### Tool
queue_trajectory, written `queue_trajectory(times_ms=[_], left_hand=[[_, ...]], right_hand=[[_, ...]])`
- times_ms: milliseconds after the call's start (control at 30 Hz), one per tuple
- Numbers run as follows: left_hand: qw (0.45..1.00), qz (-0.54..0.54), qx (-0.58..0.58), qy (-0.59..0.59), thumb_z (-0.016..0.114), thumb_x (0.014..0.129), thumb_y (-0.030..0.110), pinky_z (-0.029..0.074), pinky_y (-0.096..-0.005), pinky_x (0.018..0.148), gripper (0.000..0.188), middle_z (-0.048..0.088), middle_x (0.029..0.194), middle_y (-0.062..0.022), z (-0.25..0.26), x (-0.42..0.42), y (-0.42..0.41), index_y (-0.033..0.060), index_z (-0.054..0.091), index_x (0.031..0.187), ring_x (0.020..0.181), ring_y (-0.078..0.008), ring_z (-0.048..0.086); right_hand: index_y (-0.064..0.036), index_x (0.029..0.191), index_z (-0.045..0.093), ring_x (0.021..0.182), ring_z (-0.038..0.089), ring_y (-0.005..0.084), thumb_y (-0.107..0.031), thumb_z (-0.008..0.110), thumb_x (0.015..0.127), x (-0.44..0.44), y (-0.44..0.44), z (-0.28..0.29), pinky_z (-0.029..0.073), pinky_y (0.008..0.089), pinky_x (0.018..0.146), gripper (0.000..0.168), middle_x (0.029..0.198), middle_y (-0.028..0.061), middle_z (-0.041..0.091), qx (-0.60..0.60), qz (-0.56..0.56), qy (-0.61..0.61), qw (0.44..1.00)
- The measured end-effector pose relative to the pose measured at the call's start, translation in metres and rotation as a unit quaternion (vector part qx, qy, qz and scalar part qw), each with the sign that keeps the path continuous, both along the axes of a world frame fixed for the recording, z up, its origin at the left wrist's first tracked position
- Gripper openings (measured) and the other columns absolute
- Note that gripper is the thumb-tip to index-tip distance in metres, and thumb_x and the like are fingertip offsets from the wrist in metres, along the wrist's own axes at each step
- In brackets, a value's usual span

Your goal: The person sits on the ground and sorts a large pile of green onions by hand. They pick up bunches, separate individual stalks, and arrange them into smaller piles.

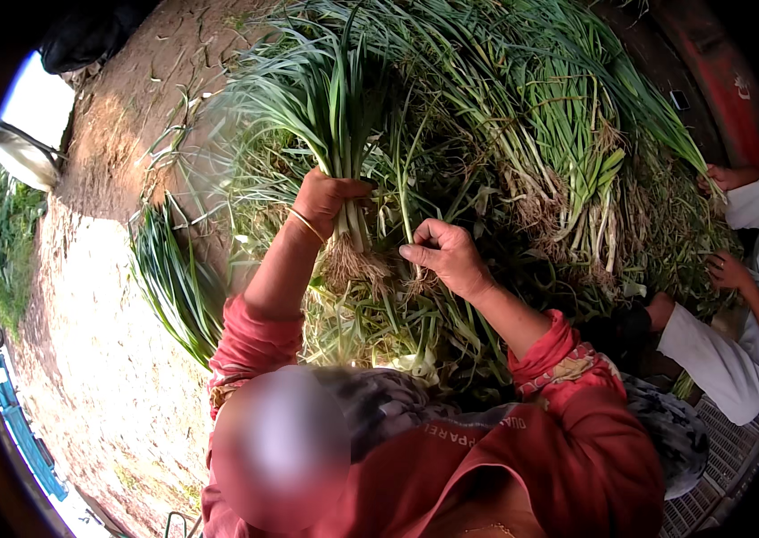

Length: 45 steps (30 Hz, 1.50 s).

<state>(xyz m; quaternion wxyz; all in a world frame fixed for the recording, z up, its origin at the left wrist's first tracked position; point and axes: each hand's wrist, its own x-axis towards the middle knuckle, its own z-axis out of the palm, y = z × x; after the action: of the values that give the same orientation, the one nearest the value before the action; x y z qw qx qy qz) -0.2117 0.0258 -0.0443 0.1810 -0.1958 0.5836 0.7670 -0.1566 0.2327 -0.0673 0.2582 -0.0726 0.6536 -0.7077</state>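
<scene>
My left hand [327, 200], with a bracelet at the wrist, is closed around a bundle of leek-like plants [336, 128]. Their green leaves fan upward and their pale stems and brown roots [352, 259] hang below the fist. To its right, my right hand [450, 259] pinches a single thin plant stalk [404, 195] between thumb and fingers, near its rooted end. Beneath both hands lies a heap of loose leaves and trimmings [393, 323]. The palm of my left hand is hidden.
Long piles of rooted plants [521, 134] lie ahead and to the right. A bundle of greens [174, 282] rests on the ground to the left. At the right, another person's hand [723, 178] holds plants, with a second hand [729, 269] lower down. A slatted crate [702, 481] is at lower right.
</scene>
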Motion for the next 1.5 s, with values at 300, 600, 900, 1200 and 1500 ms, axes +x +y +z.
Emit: queue_trajectory(times_ms=[300,600,900,1200,1500], left_hand=[[0.995,-0.056,0.081,-0.025,0.06,0.069,-0.008,0.05,-0.0285,0.055,0.017,0.058,0.068,-0.0086,-0.005,-0.001,-0.001,-0.0034,0.056,0.084,0.057,-0.0184,0.058],[0.995,-0.071,0.068,-0.006,0.059,0.067,-0.011,0.05,-0.0273,0.052,0.016,0.059,0.068,-0.0089,-0.008,0.001,-0.001,-0.0032,0.057,0.082,0.055,-0.0185,0.058],[0.997,0.035,0.064,-0.002,0.06,0.068,-0.008,0.05,-0.0278,0.049,0.013,0.059,0.066,-0.0121,-0.004,-0.006,-0.027,-0.0062,0.057,0.08,0.052,-0.0201,0.058],[0.993,0.084,0.068,0.039,0.061,0.069,-0.002,0.052,-0.0283,0.062,0.021,0.062,0.077,-0.0115,0.005,-0.024,-0.054,-0.0058,0.058,0.09,0.065,-0.0178,0.06],[0.936,0.026,0.295,0.192,0.053,0.077,0.002,0.051,-0.0329,0.078,0.039,0.055,0.098,-0.0127,0.023,-0.031,-0.069,-0.0075,0.041,0.113,0.084,-0.0202,0.058]], right_hand=[[-0.004,0.072,0.051,0.062,0.042,0.0034,-0.01,0.067,0.075,-0.001,-0.011,0.005,0.037,0.0194,0.056,0.018,0.066,-0.0045,0.046,0.009,0.112,0.043,0.993],[0.0,0.085,0.059,0.068,0.048,0.0062,-0.017,0.063,0.081,-0.025,-0.032,-0.009,0.04,0.0201,0.065,0.017,0.074,-0.001,0.056,-0.04,0.01,-0.04,0.998],[-0.002,0.084,0.056,0.076,0.062,0.0225,-0.01,0.054,0.085,-0.016,-0.039,0.008,0.051,0.0337,0.072,0.008,0.078,0.0096,0.062,-0.341,-0.152,-0.198,0.906],[0.004,0.07,0.056,0.055,0.049,0.0164,-0.047,0.055,0.081,0.034,0.026,0.024,0.04,0.0341,0.055,0.052,0.061,0.0061,0.056,0.178,0.481,0.072,0.856],[-0.001,0.095,0.055,0.088,0.058,0.0303,-0.02,0.055,0.083,-0.133,0.122,-0.05,0.044,0.0369,0.075,0.023,0.095,0.0166,0.06,0.583,-0.158,0.144,0.784]])
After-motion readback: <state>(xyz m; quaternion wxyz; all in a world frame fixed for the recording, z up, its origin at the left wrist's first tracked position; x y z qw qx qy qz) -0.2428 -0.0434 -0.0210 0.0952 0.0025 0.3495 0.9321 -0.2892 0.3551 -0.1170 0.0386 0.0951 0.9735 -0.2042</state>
